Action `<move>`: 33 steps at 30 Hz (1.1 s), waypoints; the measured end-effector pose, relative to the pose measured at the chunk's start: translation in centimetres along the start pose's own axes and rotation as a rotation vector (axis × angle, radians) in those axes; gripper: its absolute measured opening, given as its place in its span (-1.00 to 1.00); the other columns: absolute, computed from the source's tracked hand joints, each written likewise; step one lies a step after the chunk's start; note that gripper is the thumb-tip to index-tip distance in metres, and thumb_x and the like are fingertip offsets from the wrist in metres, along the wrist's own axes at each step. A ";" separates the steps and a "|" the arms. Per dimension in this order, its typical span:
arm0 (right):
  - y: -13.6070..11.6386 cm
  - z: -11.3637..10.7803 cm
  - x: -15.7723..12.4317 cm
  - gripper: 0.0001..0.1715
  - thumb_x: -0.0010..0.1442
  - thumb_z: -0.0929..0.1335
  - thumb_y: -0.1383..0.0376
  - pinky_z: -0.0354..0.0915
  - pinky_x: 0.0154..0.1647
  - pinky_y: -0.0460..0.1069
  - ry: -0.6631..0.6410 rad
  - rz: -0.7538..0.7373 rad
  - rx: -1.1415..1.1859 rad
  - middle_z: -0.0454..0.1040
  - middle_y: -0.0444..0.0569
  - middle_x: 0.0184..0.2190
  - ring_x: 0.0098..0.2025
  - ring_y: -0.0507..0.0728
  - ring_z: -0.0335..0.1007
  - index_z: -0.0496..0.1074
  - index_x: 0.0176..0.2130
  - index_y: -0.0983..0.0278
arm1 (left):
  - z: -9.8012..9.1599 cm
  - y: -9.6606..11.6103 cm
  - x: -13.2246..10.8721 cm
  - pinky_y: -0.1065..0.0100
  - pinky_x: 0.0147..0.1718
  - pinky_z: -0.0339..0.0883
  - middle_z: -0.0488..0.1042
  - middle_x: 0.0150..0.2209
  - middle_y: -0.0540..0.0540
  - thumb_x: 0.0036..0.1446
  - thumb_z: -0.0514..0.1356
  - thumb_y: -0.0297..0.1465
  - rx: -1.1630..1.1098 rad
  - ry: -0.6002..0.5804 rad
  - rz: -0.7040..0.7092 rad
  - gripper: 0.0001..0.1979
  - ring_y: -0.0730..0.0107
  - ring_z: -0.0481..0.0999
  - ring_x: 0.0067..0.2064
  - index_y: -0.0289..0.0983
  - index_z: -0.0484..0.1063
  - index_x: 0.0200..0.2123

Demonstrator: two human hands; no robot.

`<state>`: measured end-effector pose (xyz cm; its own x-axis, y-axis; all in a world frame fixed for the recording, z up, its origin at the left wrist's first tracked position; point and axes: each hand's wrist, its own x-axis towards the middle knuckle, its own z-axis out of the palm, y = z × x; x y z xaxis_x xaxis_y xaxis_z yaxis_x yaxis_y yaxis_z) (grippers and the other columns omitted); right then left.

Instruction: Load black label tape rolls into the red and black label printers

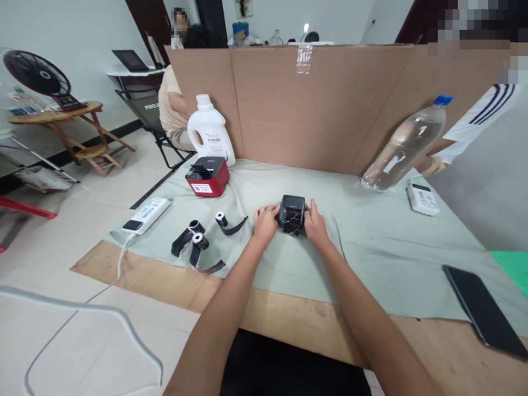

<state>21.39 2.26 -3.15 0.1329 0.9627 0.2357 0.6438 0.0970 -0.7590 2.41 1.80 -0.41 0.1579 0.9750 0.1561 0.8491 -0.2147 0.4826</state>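
A small dark box-shaped device [292, 213] sits on the cloth in front of me, with a glossy, creased black piece across its near face. My left hand [266, 221] grips its left side, fingers bent against the casing. On the opposite side, my right hand [314, 223] holds it too, with one finger pointing up. Left of my left hand lies a small black roll with a white core [221, 219], a dark strip trailing from it. Farther left are two more such rolls [200, 240], also with loose dark strips. The undersides of my fingers are hidden.
A red and black device [207, 176] stands before a white jug [210, 132]. White power strips [147, 215] lie at both sides. A clear bottle [406, 146] leans against the cardboard screen [305, 110]. A phone [484, 309] rests near the right edge. Other people sit beyond.
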 end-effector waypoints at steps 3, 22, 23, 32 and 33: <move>-0.2 0.0 -0.1 -0.17 0.32 0.09 0.12 0.25 0.29 0.26 0.002 0.006 -0.041 0.37 0.17 0.28 0.30 0.34 0.32 0.01 0.45 0.41 | 0.3 -0.4 0.1 0.09 0.17 0.11 0.48 0.21 -0.01 0.18 -0.03 -0.61 0.036 0.004 0.031 -0.35 0.17 0.33 0.19 -0.04 0.37 0.27; 0.0 0.3 -0.1 -0.23 0.30 0.15 0.06 0.17 0.34 0.26 0.073 0.020 0.080 0.42 0.18 0.24 0.29 0.34 0.31 0.25 0.36 0.37 | 0.2 -1.4 1.0 0.09 0.25 0.04 0.51 0.17 -0.06 0.26 -0.04 -0.57 0.005 -0.021 0.100 -0.44 0.20 0.37 0.20 -0.09 0.38 0.26; -0.1 0.3 -0.1 -0.27 0.30 0.17 0.08 0.18 0.33 0.27 0.093 0.008 0.085 0.45 0.20 0.21 0.27 0.33 0.33 0.30 0.32 0.35 | 0.1 -1.4 1.0 0.12 0.25 0.06 0.51 0.18 -0.04 0.30 -0.06 -0.54 -0.051 -0.021 0.072 -0.46 0.22 0.37 0.20 -0.08 0.40 0.24; -1.7 -1.8 1.2 -0.42 0.33 0.20 0.07 0.27 0.24 0.19 0.077 -0.163 0.099 0.44 0.12 0.22 0.23 0.24 0.32 0.47 0.19 0.20 | -0.5 -1.3 1.0 0.09 0.33 -0.03 0.52 0.16 -0.09 0.40 -0.02 -0.12 -0.174 -0.072 0.066 -0.50 0.22 0.35 0.26 -0.09 0.32 0.31; -1.9 -2.0 2.3 -0.43 0.34 0.19 0.06 0.28 0.22 0.19 0.081 -0.174 0.089 0.48 0.12 0.19 0.21 0.25 0.34 0.50 0.16 0.21 | -0.5 -1.3 1.0 0.10 0.33 -0.03 0.52 0.16 -0.10 0.40 -0.02 -0.11 -0.170 -0.074 0.066 -0.50 0.23 0.35 0.26 -0.09 0.32 0.31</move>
<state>21.95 3.75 0.07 0.0881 0.9066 0.4127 0.5939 0.2848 -0.7524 1.20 3.03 -0.41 0.2522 0.9588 0.1310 0.7395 -0.2783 0.6129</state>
